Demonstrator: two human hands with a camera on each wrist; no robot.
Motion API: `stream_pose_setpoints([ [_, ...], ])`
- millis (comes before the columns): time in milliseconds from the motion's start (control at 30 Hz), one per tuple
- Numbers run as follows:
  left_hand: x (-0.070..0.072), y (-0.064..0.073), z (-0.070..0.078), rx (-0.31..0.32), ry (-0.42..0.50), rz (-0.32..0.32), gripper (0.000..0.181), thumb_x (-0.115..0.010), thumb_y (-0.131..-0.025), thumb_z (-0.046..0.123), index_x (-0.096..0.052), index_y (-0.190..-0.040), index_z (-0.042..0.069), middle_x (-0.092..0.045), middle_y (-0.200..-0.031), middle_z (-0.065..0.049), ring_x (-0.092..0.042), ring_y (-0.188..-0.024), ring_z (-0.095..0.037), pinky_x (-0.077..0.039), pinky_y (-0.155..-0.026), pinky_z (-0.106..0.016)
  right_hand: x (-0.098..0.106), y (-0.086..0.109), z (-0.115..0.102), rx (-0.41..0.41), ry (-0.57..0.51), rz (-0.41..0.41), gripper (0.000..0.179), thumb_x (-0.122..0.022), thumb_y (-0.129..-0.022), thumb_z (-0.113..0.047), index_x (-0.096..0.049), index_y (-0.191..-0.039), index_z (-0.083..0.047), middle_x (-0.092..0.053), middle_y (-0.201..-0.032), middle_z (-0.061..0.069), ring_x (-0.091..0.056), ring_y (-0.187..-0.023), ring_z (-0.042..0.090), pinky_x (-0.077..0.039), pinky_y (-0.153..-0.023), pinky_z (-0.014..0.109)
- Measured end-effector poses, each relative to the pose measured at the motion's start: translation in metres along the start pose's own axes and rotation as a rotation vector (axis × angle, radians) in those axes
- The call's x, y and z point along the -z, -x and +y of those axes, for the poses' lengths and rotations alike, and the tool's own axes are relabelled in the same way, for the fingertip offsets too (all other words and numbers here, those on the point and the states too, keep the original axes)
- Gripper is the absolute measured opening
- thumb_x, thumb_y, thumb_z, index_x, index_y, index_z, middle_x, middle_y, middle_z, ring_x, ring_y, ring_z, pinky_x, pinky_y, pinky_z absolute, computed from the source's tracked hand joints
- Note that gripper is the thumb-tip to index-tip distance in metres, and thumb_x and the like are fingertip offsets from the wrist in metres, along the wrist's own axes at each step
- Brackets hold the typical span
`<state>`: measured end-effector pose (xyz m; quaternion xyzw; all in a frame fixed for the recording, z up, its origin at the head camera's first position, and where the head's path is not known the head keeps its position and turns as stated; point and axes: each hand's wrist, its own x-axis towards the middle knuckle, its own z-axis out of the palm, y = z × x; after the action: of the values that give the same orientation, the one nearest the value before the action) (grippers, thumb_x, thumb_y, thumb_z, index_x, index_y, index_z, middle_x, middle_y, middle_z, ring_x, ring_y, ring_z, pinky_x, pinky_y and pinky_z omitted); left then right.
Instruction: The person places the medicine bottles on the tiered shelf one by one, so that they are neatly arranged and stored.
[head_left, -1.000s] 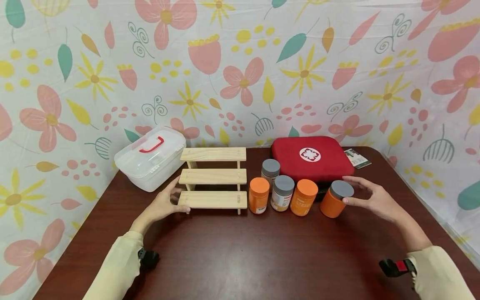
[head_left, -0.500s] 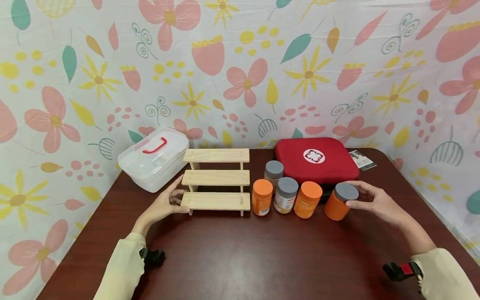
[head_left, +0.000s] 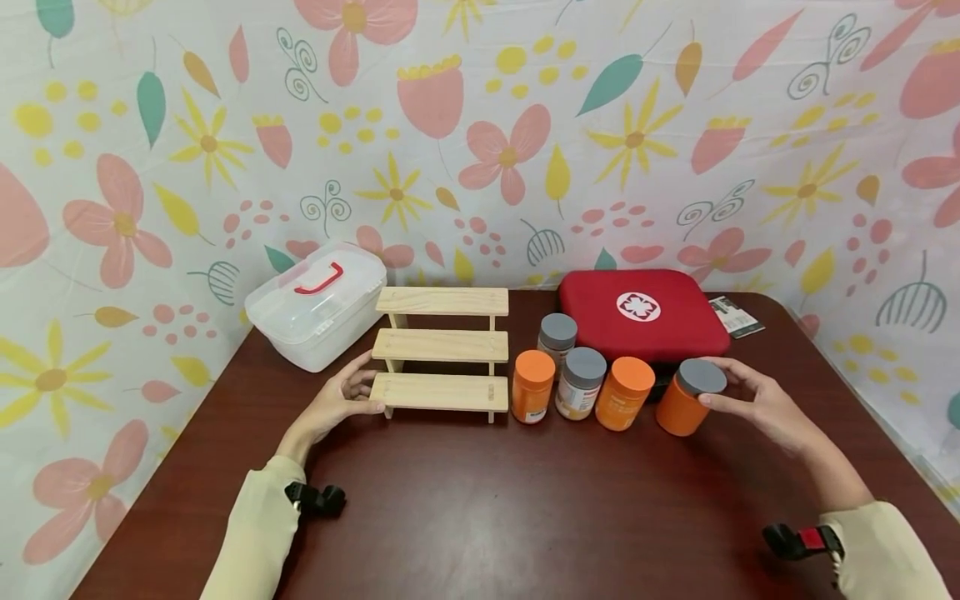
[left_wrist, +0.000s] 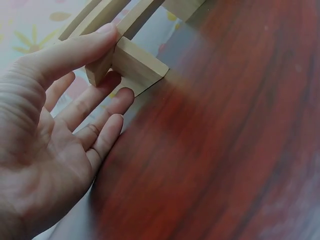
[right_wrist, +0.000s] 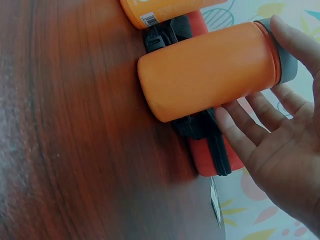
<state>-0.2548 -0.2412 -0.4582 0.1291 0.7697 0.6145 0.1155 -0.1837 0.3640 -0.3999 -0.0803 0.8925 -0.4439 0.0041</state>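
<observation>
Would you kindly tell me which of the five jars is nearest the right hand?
It is the rightmost jar, orange with a grey lid. The right hand is at its lid, while the other four jars stand farther left.

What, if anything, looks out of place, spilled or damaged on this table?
Nothing looks spilled, toppled or visibly damaged. One mild oddity: the grey-lidded jar at the right hand has an orange body, whereas the orange-lidded jar nearest it matches body to lid. That may simply be its design.
</observation>
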Motion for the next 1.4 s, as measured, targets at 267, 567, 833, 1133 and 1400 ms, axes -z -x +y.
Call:
stream_pose_setpoints([
  [267, 0.001, 0.002, -0.004, -0.031, -0.016, -0.003, 0.085, -0.074, -0.081, 0.002, -0.028, -0.152, 0.004, -0.051, -0.137, -0.025, -0.06, -0.094, -0.007, -0.049, -0.081, -0.021, -0.004, 0.002, -0.005, -0.022, 0.025, 0.044, 0.045, -0.065, -0.094, -0.022, -0.05, -0.137, -0.018, -0.055, -0.104, -0.029, -0.055, -0.089, -0.004, -0.05, -0.072, 0.016],
  [567, -0.001, 0.002, -0.002, -0.031, -0.034, -0.017, 0.075, -0.076, -0.081, 0.006, -0.04, -0.147, 0.003, -0.05, -0.137, -0.026, -0.06, -0.095, -0.007, -0.05, -0.081, -0.023, 0.002, 0.003, -0.007, -0.02, -0.013, 0.082, 0.043, -0.062, -0.096, -0.018, -0.051, -0.137, -0.022, -0.055, -0.105, -0.032, -0.055, -0.091, -0.01, -0.047, -0.073, 0.01],
  [833, 0.0, 0.003, -0.003, -0.033, -0.028, -0.023, 0.068, -0.075, -0.082, 0.007, -0.045, -0.142, 0.0, -0.057, -0.128, -0.016, -0.06, -0.094, -0.008, -0.05, -0.081, -0.022, 0.016, 0.0, -0.018, -0.001, -0.064, 0.157, 0.044, -0.062, -0.095, -0.013, -0.053, -0.135, -0.029, -0.059, -0.098, -0.034, -0.056, -0.088, -0.013, -0.042, -0.072, 0.007],
  [1133, 0.001, -0.002, 0.0, 0.011, -0.031, -0.029, 0.066, -0.076, -0.081, 0.007, -0.048, -0.14, 0.001, -0.06, -0.116, -0.002, -0.059, -0.096, -0.012, -0.051, -0.081, -0.022, 0.04, -0.019, -0.053, 0.032, -0.092, 0.231, 0.046, -0.062, -0.095, -0.01, -0.052, -0.137, -0.028, -0.06, -0.098, -0.033, -0.058, -0.082, -0.01, -0.044, -0.071, 0.005],
  [1400, 0.001, -0.001, 0.001, 0.055, -0.03, -0.017, 0.067, -0.076, -0.081, 0.008, -0.047, -0.142, 0.003, -0.057, -0.125, -0.007, -0.058, -0.1, -0.013, -0.05, -0.084, -0.022, 0.037, -0.046, -0.095, 0.097, -0.271, 0.234, 0.041, -0.061, -0.095, -0.009, -0.057, -0.131, -0.027, -0.064, -0.101, -0.026, -0.062, -0.086, -0.007, -0.045, -0.076, 0.005],
])
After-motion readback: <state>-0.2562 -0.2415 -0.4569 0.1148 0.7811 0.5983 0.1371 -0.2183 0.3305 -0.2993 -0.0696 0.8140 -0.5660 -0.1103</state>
